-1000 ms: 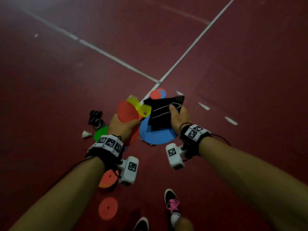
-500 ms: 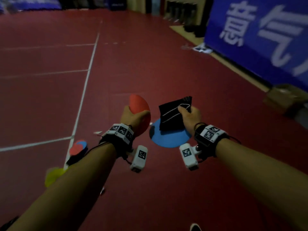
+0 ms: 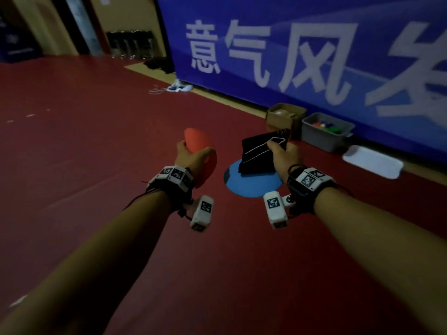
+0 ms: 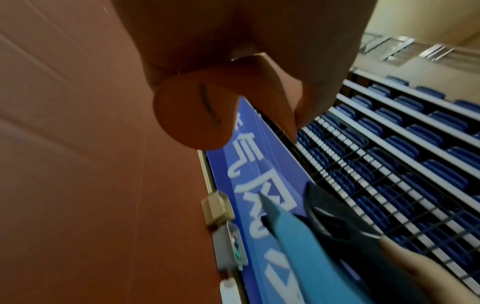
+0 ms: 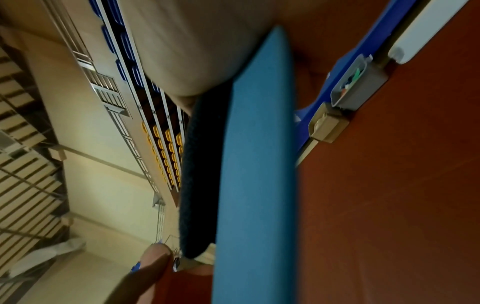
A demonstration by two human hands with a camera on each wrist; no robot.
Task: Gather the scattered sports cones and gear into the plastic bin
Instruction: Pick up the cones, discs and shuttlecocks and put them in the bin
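Both of my arms reach forward above the red court floor (image 3: pixel 84 141). My left hand (image 3: pixel 191 157) grips a stack of orange disc cones (image 3: pixel 199 146), thumb over the near rim and fingers curled behind; in the left wrist view the discs (image 4: pixel 192 115) stand on edge against my palm. My right hand (image 3: pixel 281 158) pinches a black fabric item with white lines (image 3: pixel 260 153) together with a blue disc cone (image 3: pixel 251 184), the fabric lying on top of the disc. In the right wrist view the blue disc (image 5: pixel 257 164) and the dark fabric (image 5: pixel 202 174) are pressed flat against each other. The grey plastic bin (image 3: pixel 324 139) stands on the floor at its far right edge, against the blue banner (image 3: pixel 290 44), with coloured pieces inside. A cardboard box (image 3: pixel 281 118) sits just left of it, and a white lid (image 3: pixel 372 162) lies flat to its right.
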